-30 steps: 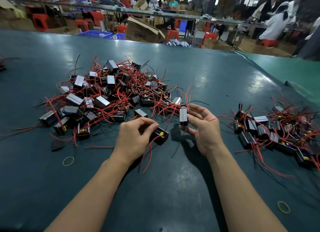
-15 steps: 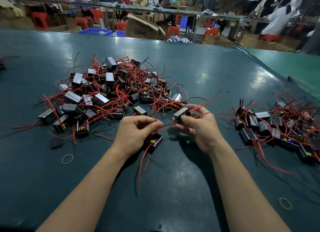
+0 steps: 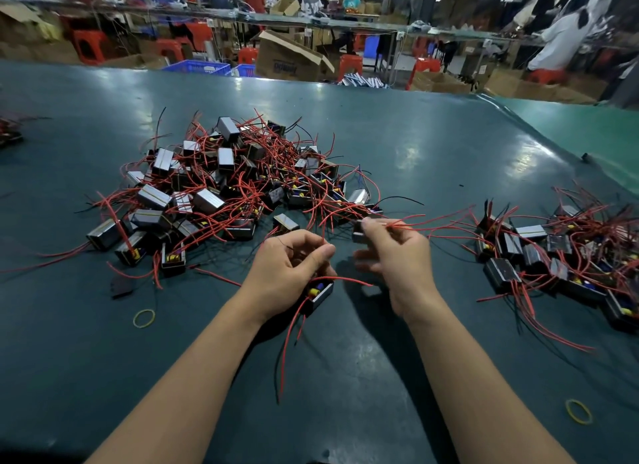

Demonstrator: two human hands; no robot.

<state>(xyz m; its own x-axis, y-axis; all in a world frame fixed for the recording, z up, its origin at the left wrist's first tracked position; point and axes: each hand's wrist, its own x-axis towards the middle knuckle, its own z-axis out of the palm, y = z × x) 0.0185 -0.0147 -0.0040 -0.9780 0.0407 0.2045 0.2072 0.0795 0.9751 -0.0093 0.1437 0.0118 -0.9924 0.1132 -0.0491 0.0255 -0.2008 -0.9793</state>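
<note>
Two hands work over the green table (image 3: 103, 360): the left hand (image 3: 290, 270) grips a black open box (image 3: 320, 292) showing yellow and blue parts, red wires (image 3: 285, 342) trailing; the right hand (image 3: 397, 259) pinches a blurred second box (image 3: 359, 236) by its wires.

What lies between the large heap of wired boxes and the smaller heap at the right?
Head view: the left hand gripping a black box and the right hand holding a second box, its red wires reaching toward the smaller heap.
</note>
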